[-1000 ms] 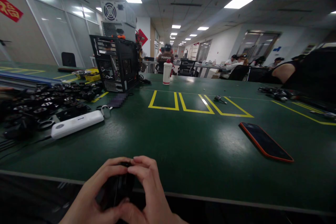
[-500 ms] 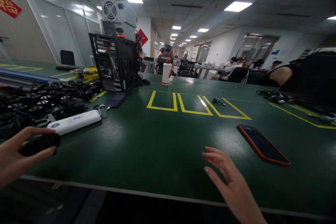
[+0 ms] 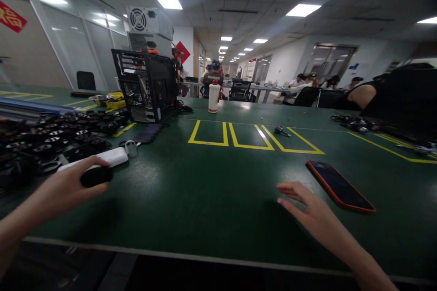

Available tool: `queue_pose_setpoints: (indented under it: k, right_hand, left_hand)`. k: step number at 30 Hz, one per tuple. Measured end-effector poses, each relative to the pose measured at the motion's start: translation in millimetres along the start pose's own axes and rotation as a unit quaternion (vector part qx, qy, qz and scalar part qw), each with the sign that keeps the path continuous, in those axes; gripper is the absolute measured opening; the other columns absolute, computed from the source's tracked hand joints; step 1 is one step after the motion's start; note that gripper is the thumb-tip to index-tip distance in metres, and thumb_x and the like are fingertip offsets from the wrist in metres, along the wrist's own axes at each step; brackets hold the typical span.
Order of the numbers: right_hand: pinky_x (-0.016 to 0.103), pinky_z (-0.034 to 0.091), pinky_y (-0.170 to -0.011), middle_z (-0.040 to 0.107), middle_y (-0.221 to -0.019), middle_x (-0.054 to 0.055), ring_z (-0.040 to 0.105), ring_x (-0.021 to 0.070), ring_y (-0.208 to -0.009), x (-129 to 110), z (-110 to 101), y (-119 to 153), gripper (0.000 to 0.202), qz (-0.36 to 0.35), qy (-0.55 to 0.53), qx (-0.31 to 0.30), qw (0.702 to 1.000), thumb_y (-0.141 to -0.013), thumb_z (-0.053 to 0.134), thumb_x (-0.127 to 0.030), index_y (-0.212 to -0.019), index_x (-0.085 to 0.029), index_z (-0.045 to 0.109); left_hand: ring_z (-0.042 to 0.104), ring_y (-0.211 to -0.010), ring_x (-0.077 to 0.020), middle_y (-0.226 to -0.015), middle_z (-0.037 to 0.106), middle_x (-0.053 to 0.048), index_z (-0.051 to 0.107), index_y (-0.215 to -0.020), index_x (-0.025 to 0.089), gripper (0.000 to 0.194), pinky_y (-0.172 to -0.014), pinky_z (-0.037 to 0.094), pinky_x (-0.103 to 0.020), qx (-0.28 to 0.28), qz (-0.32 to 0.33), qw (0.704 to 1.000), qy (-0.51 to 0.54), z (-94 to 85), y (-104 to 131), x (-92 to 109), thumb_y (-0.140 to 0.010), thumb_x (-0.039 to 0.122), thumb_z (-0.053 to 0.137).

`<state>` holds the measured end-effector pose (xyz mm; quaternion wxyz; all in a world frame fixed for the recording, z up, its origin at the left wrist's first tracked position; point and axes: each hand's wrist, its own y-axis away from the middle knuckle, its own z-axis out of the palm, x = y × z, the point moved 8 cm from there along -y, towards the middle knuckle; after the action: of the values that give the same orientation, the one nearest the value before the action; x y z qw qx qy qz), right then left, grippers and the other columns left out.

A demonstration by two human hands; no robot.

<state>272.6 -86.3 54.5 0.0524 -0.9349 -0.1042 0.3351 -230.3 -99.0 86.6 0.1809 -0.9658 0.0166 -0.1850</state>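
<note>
Between the thumb and fingers of my left hand [image 3: 70, 186] is a small black rounded object [image 3: 97, 176]; its kind is not clear. It is held above the green table [image 3: 191, 209], in front of a white elongated device [image 3: 118, 157] with a white cable, which the hand partly covers. My right hand [image 3: 307, 209] hovers over the table with its thumb and fingers apart, holding nothing. To the right of that hand lies a phone [image 3: 341, 186] with an orange-red edge and a dark screen.
A heap of black parts [image 3: 51, 134] spreads across the left. Behind it stands an open black computer case [image 3: 150, 86] beside a white tumbler [image 3: 214, 97]. Yellow tape outlines [image 3: 208, 143] mark the middle, with a small dark part [image 3: 282, 131] near the right one. Another person's arm [image 3: 362, 96] is at right.
My left hand has moved right and slightly up with the black object, now in front of the white device. My right hand has shifted a little to the right, still empty.
</note>
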Motion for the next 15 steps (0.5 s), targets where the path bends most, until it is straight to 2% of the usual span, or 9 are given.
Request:
queue_pose_setpoints:
  k: [2,4,6,8,11,15]
  right_hand:
    - [0.036,0.045,-0.086,0.055,-0.107,0.005,0.054,0.0197,-0.099,-29.5,10.0,-15.4,0.03,-0.033,-0.009,-0.045,0.998,-0.077,0.048,-0.038,-0.103,-0.022,0.052]
    - [0.035,0.045,-0.086,0.056,-0.105,0.004,0.054,0.018,-0.097,-52.3,23.4,-34.1,0.028,-0.06,-0.031,-0.094,0.993,-0.077,0.049,-0.037,-0.101,-0.023,0.053]
    - [0.034,0.045,-0.085,0.057,-0.104,0.004,0.055,0.0166,-0.095,-66.5,37.5,-55.8,0.028,-0.081,-0.073,-0.125,0.986,-0.077,0.048,-0.036,-0.1,-0.022,0.054]
    - [0.036,0.045,-0.083,0.058,-0.101,0.005,0.056,0.0169,-0.092,-67.9,51.0,-79.9,0.03,-0.074,-0.121,-0.133,0.981,-0.076,0.05,-0.036,-0.101,-0.02,0.054]
    - [0.039,0.044,-0.083,0.059,-0.1,0.007,0.056,0.0187,-0.089,-56.9,64.7,-113.2,0.034,-0.047,-0.206,-0.093,0.973,-0.072,0.056,-0.038,-0.1,-0.018,0.056]
    - [0.037,0.046,-0.081,0.058,-0.102,0.007,0.055,0.019,-0.093,-39.0,83.0,-135.5,0.037,0.018,-0.36,-0.085,0.929,-0.068,0.06,-0.039,-0.099,-0.019,0.057]
  left_hand:
    - [0.055,-0.064,-0.0173,-0.079,0.056,0.003,0.047,-0.095,0.027,0.036,-0.058,0.045,-0.029,-0.034,0.033,0.999,-0.016,27.0,-25.1,48.9,-0.063,0.04,0.055]
    - [0.055,-0.073,-0.0172,-0.086,0.055,0.001,0.047,-0.096,0.024,0.036,-0.064,0.045,-0.029,-0.059,0.108,0.992,0.04,57.5,-46.1,109.5,-0.063,0.035,0.056]
    - [0.054,-0.079,-0.0171,-0.092,0.054,0.001,0.048,-0.096,0.023,0.035,-0.069,0.045,-0.029,-0.079,0.181,0.977,0.083,88.1,-61.5,164.1,-0.063,0.032,0.057]
    - [0.054,-0.081,-0.0171,-0.094,0.053,0.0,0.048,-0.095,0.023,0.034,-0.072,0.044,-0.029,-0.064,0.223,0.965,0.118,110.9,-73.8,202.8,-0.062,0.029,0.058]
    - [0.053,-0.085,-0.0181,-0.098,0.051,-0.001,0.047,-0.097,0.023,0.035,-0.074,0.044,-0.031,-0.038,0.262,0.953,0.148,135.5,-85.1,236.7,-0.063,0.027,0.058]
    - [0.053,-0.086,-0.0186,-0.099,0.05,-0.001,0.047,-0.096,0.023,0.034,-0.074,0.045,-0.032,-0.033,0.282,0.945,0.163,155.5,-89.2,252.3,-0.064,0.024,0.059]
